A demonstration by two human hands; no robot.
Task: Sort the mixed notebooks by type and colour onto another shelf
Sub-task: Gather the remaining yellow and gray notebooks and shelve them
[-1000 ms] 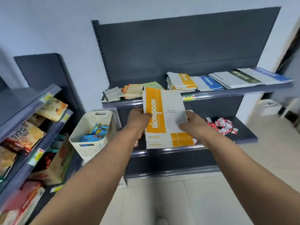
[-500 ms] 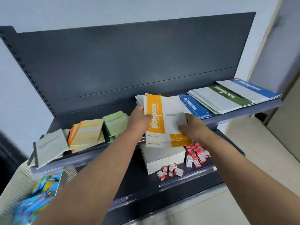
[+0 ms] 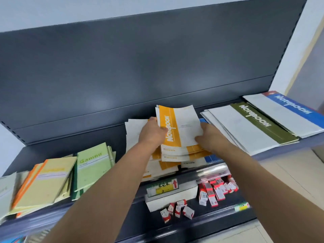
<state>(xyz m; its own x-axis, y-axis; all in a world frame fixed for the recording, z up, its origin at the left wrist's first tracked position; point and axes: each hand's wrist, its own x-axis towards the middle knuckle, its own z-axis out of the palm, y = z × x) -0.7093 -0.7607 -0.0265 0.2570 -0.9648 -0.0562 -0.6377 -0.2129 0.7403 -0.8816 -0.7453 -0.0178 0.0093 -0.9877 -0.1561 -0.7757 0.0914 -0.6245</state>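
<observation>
Orange notebooks (image 3: 180, 130): thin bundle held tilted just above orange pile (image 3: 166, 165), mid upper shelf (image 3: 52, 151). Left hand (image 3: 152, 135) gripped bundle's left edge, thumb across orange band. Right hand (image 3: 210, 135) gripped right edge, thumb on cover. Both forearms extended forward, converging. Olive notebooks (image 3: 254, 125) and blue notebooks (image 3: 289, 109) lay to right. Green notebooks (image 3: 93, 165) and yellow notebooks (image 3: 47, 183) lay to left. Red-and-white boxes (image 3: 215, 190) lay on lower shelf (image 3: 210, 220).
</observation>
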